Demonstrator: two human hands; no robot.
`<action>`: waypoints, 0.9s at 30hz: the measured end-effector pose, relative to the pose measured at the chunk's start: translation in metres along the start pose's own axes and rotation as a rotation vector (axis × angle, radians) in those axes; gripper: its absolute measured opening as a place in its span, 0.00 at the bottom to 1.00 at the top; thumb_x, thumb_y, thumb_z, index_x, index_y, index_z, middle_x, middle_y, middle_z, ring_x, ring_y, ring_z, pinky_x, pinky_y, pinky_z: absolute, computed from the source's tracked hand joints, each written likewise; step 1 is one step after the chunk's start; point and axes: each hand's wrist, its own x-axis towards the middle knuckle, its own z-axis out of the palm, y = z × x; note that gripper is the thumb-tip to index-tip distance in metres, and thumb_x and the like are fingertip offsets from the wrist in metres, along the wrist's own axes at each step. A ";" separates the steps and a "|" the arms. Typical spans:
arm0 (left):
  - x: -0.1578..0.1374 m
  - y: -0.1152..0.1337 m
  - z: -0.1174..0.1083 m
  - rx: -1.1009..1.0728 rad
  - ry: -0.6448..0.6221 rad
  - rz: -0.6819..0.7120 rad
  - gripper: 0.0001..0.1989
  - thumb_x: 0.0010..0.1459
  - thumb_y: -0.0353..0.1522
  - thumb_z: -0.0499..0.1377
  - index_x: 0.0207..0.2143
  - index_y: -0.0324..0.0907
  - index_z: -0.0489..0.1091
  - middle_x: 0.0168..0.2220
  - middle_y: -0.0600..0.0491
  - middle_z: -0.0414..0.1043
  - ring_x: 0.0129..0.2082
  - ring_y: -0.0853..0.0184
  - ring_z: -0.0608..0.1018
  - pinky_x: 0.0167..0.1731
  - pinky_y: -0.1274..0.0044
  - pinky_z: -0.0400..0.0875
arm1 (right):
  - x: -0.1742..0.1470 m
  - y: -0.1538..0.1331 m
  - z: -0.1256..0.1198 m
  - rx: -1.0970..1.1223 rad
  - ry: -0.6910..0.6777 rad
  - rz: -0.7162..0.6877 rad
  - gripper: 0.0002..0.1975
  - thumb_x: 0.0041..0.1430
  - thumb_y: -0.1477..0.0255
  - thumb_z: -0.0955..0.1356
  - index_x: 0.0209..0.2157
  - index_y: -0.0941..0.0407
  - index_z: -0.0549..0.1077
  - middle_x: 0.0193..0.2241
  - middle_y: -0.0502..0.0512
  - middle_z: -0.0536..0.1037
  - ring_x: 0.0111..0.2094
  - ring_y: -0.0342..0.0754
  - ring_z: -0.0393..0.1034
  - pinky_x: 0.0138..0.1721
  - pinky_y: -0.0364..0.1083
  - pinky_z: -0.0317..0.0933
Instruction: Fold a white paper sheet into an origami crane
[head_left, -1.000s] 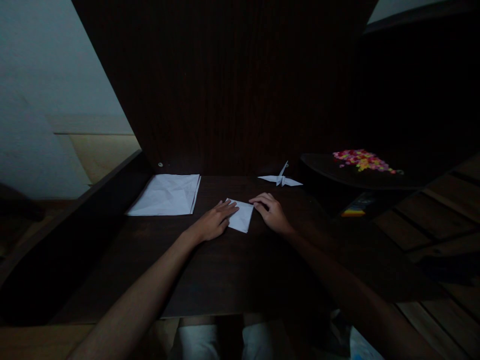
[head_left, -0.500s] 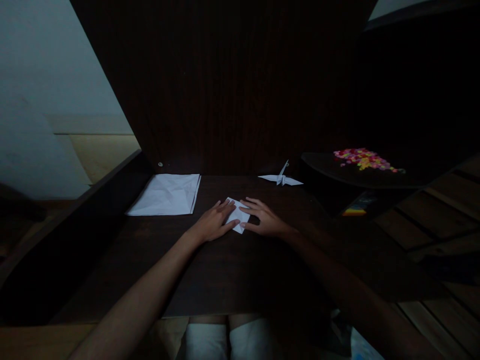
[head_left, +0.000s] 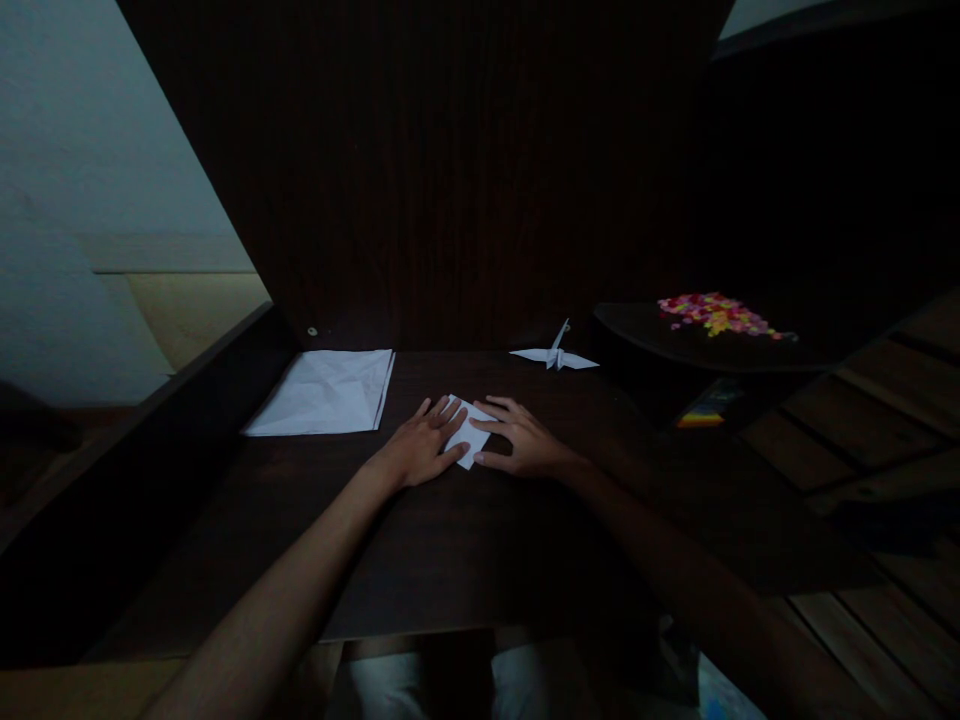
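A small folded piece of white paper point(head_left: 470, 436) lies flat on the dark wooden desk, partly covered by my fingers. My left hand point(head_left: 421, 444) rests on its left side with the fingers spread and the thumb near the lower corner. From the other side, my right hand point(head_left: 523, 438) lays its spread fingertips on the paper's upper right edge. Behind it stands a white paper crane point(head_left: 555, 358) with its wings out. To the left is a flat stack of creased white paper sheets point(head_left: 324, 390).
A raised dark shelf point(head_left: 637, 325) at the right carries a heap of small pink, red and yellow pieces point(head_left: 721, 315). Beneath it sits something with a rainbow-coloured edge point(head_left: 701, 416). A low side panel point(head_left: 142, 455) bounds the desk on the left, and a tall back panel point(head_left: 435, 180) rises behind.
My view has shifted slightly, so the desk things appear a little further left. My right fingertips have moved slightly across the folded paper. My left hand stays on it.
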 end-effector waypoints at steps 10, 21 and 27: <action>-0.002 0.001 -0.002 -0.063 -0.008 -0.020 0.40 0.57 0.54 0.44 0.63 0.40 0.46 0.65 0.42 0.44 0.65 0.56 0.47 0.61 0.61 0.40 | 0.004 0.002 0.007 -0.030 0.115 0.038 0.21 0.61 0.63 0.62 0.53 0.54 0.68 0.55 0.59 0.67 0.56 0.56 0.57 0.54 0.61 0.54; -0.001 -0.001 0.000 -0.101 0.083 -0.062 0.37 0.57 0.53 0.45 0.61 0.38 0.52 0.63 0.42 0.50 0.63 0.55 0.53 0.61 0.62 0.43 | 0.006 0.000 0.008 -0.070 0.168 0.026 0.17 0.59 0.69 0.63 0.48 0.59 0.73 0.50 0.59 0.73 0.47 0.54 0.64 0.49 0.57 0.60; 0.000 -0.002 -0.004 -0.117 0.063 -0.126 0.40 0.53 0.57 0.48 0.60 0.41 0.55 0.64 0.44 0.49 0.63 0.48 0.51 0.59 0.56 0.43 | 0.004 0.000 0.008 -0.027 0.163 0.033 0.17 0.58 0.69 0.64 0.49 0.55 0.72 0.51 0.57 0.72 0.48 0.54 0.64 0.49 0.58 0.59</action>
